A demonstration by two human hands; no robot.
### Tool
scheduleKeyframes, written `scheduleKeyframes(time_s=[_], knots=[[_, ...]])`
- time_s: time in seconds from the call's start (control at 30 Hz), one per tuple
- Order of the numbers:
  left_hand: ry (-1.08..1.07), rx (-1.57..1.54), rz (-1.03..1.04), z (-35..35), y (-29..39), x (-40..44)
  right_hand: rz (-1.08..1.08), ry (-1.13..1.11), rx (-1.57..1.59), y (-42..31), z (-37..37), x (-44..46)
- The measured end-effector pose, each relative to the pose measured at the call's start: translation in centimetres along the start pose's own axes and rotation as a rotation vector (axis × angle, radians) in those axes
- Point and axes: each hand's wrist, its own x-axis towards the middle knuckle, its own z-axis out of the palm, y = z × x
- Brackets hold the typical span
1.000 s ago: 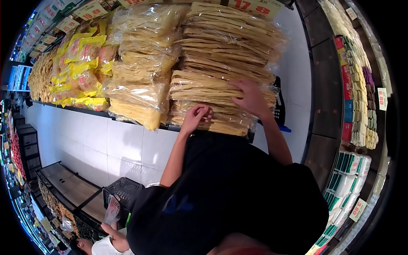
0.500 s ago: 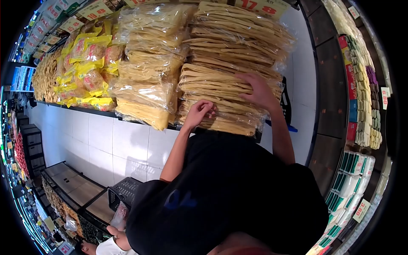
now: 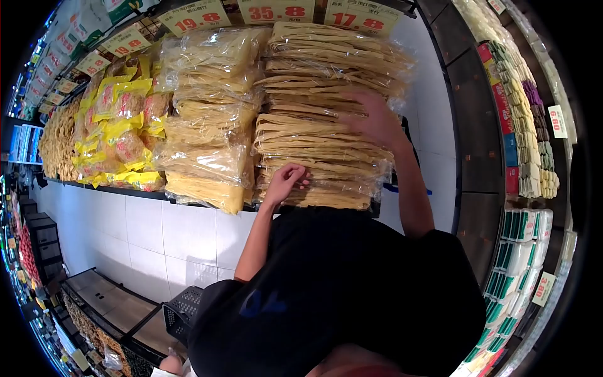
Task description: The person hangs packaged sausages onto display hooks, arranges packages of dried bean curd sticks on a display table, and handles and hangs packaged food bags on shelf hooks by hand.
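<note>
Clear bags of long pale-yellow dried beancurd sticks (image 3: 314,135) lie stacked in front of me. My left hand (image 3: 287,182) is over the near left part of this stack, its fingers curled in and nothing visible in them. Farther up on the right, my right hand (image 3: 375,119) hovers over or touches the bags; I cannot tell which. It is blurred by motion, but its fingers look stretched out and apart from the thumb. To the left lies another stack of bagged, flatter beancurd sheets or sticks (image 3: 210,135).
Yellow-and-clear packets (image 3: 129,119) fill the display farther left. Price signs (image 3: 276,11) stand along its back edge. A dark perforated basket (image 3: 182,311) is behind me on the left. Shelves with green-and-white packs (image 3: 518,257) line the right side. Part of another person shows at the bottom left.
The view has shifted, so more price signs show at the back. My right hand moves over the bags and blurs. My left hand stays curled near the stack's front.
</note>
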Motion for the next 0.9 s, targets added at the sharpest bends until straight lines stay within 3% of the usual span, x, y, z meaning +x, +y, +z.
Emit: scheduleKeyframes(time_s=[0.03, 0.1, 0.13, 0.2, 0.33, 0.43, 0.53, 0.67, 0.77, 0.9], knots=[[-0.005, -0.001, 0.002, -0.1, 0.0, 0.0, -0.002, 0.005, -0.003, 0.3, -0.3, 1.0], [-0.015, -0.003, 0.003, -0.2, -0.2, 0.1, -0.107, 0.290, -0.088, 1.5, -1.1, 4.2], [-0.024, -0.006, -0.002, -0.2, -0.2, 0.1, -0.107, 0.295, -0.089, 2.3, -1.4, 5.8], [-0.032, 0.014, 0.002, -0.1, 0.0, -0.1, -0.204, 0.565, -0.493, 4.3, -1.8, 9.0], [-0.036, 0.028, 0.012, 0.3, 0.6, -0.7, -0.194, 0.481, -0.591, 6.9, -1.4, 12.4], [-0.056, 0.032, 0.047, 0.3, 0.6, -0.7, -0.026, 0.273, -0.601, 6.6, -2.4, 12.7], [-0.041, -0.003, 0.057, 0.2, 0.6, -1.0, -0.198, 0.426, -0.572, 6.6, -2.8, 11.8], [-0.026, -0.029, 0.052, 0.1, 0.3, -1.2, -0.243, 0.442, -0.507, 5.9, -3.7, 9.4], [-0.032, -0.034, 0.058, 0.0, 0.1, -1.5, -0.265, 0.489, -0.407, 3.7, -4.2, 5.5], [-0.051, 0.007, 0.086, 0.0, 0.1, -1.7, -0.196, 0.374, 0.002, 0.3, -4.2, -0.5]])
